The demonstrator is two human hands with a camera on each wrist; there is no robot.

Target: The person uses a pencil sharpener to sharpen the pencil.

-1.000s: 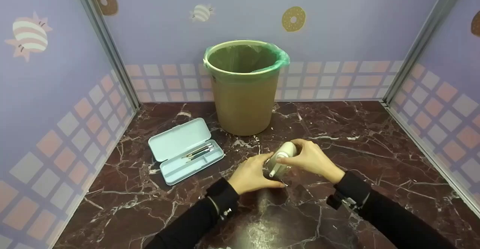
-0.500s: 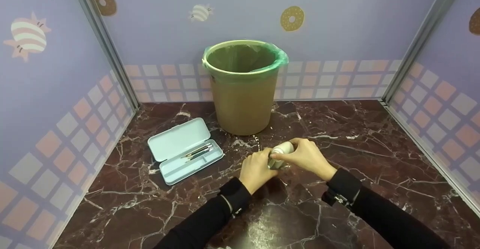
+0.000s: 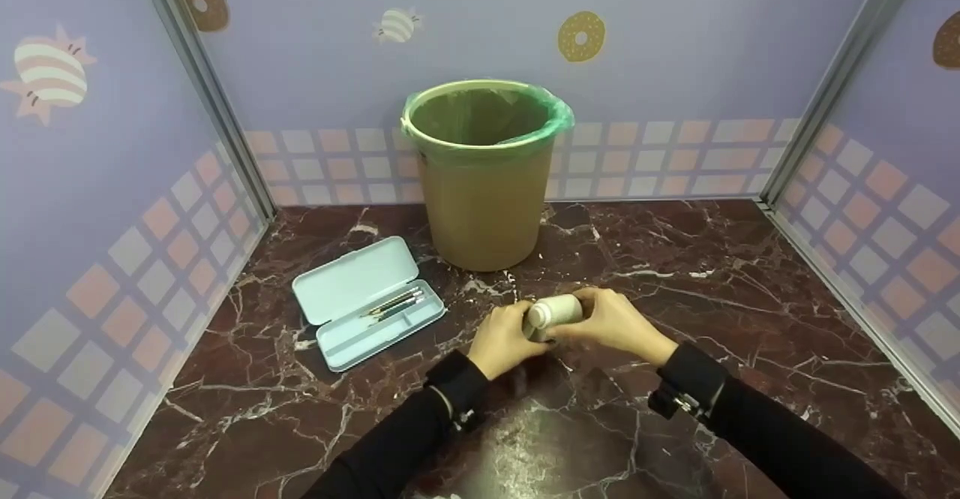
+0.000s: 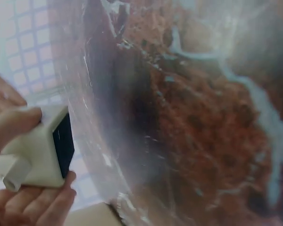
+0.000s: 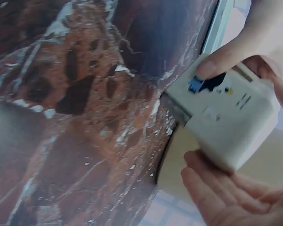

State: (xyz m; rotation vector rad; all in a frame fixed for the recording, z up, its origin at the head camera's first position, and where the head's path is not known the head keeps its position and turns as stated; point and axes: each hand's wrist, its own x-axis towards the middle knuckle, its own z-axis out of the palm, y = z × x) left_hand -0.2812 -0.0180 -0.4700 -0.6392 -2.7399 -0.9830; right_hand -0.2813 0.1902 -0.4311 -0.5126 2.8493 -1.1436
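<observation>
Both hands hold a cream, boxy pencil sharpener with a crank handle, tilted on its side above the tabletop in the head view. My left hand curls around its left end, fingers behind and thumb in front. From the right, my right hand grips the body between thumb and fingers. In the left wrist view, the crank handle sticks out beside the dark end of the sharpener. A printed blue and black picture shows on the sharpener in the right wrist view. The hands hide part of it.
A pale blue pencil case lies open at the left, with several pencils in it. Behind the hands stands a tan bin with a green liner. Small crumbs dot the dark marble tabletop. Patterned walls enclose three sides.
The sharpener has turned from handle pointing toward me to lying with its round end facing left. My left hand closed in around it, then shifted slightly left.
</observation>
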